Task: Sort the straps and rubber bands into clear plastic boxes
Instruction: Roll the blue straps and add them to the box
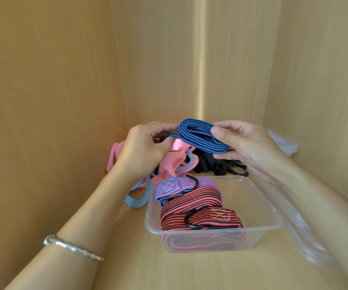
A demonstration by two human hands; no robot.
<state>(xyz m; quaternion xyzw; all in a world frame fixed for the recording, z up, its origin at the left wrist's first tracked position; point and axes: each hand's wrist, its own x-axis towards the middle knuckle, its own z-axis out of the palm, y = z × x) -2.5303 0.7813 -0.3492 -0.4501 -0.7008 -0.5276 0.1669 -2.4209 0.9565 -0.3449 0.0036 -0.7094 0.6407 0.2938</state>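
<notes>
Both hands hold the coiled blue strap (202,136) just above and behind the clear box (259,214): right hand (246,143) pinches the coil closed, left hand (146,147) grips its loose tail. Risk: pinch slackens, elastic coil springs open, tail snags the pink bands (116,153) behind the box.

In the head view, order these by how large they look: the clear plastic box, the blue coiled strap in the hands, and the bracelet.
1. clear plastic box, clearly the largest.
2. blue coiled strap, held by the left hand and right hand.
3. bracelet, thinnest, though it sits nearest the camera, which enlarges it.
</notes>
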